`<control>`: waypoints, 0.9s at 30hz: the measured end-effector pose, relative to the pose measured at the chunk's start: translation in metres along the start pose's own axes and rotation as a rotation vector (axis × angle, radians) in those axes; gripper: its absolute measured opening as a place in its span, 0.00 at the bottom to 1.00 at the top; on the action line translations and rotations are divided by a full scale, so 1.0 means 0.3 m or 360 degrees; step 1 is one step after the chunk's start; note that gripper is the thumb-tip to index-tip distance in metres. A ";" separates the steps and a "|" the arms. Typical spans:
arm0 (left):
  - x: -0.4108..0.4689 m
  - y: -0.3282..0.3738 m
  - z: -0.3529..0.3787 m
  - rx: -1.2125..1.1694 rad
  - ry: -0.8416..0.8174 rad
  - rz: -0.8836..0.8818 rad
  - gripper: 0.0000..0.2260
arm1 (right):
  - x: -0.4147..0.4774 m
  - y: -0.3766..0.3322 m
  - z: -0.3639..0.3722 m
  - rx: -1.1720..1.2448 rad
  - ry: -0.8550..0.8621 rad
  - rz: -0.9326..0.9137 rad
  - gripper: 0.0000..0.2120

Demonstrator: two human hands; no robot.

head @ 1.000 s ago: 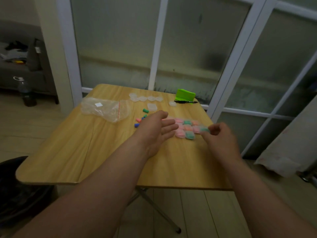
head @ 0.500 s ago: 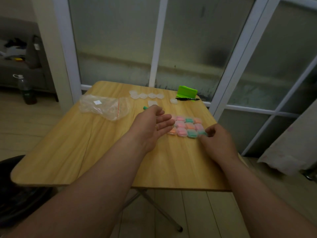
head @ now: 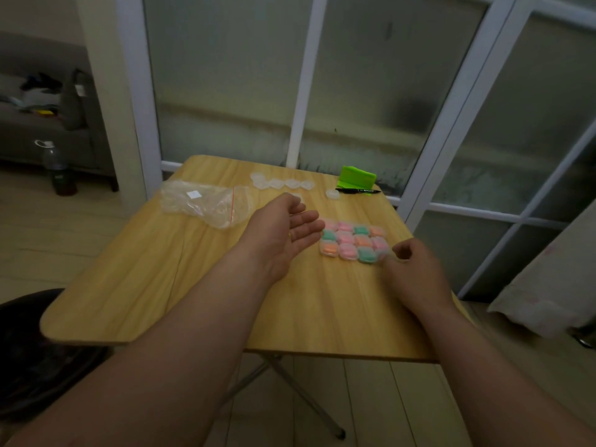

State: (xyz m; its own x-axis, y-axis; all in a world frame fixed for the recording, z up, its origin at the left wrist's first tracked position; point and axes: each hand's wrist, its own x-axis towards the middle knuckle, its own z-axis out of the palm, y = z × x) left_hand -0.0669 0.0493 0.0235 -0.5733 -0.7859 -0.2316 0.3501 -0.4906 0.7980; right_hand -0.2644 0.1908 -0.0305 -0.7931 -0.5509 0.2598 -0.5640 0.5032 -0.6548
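From my remote seat I see both bare forearms reaching over the wooden folding table. The left hand hangs with its palm turned inward and up and its fingers straight and loosely spread, holding nothing. Its fingertips sit just beside the left edge of the block of small clear cases, and I cannot tell whether they touch it. That block lies flat on the right half of the table, its cases packed side by side in rows and showing pink, green and orange fillings. The right hand is at the block's near right corner with its fingers curled inward. I cannot tell whether they pinch the corner case or only rest against it. Farther back, a crumpled zip bag lies to the left, and a row of empty clear cases sits near the far edge. One single clear case lies beside a black pen, with a green holder just behind the pen. A bottle stands on the floor at far left.
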 end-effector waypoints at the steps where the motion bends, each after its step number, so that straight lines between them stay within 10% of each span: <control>1: -0.002 0.009 -0.007 -0.0003 0.0017 0.0005 0.08 | -0.002 -0.005 0.000 0.0013 0.0020 0.0003 0.10; 27: 0.036 0.221 -0.228 -0.0109 0.0354 0.0174 0.11 | 0.140 -0.379 0.204 0.0003 -0.0136 -0.0543 0.03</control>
State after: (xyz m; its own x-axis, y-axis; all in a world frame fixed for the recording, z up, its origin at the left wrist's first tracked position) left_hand 0.0009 -0.0173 0.0357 -0.3551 -0.8954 -0.2686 0.4547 -0.4165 0.7872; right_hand -0.2195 0.0695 0.0114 -0.5366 -0.7410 0.4036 -0.7928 0.2790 -0.5418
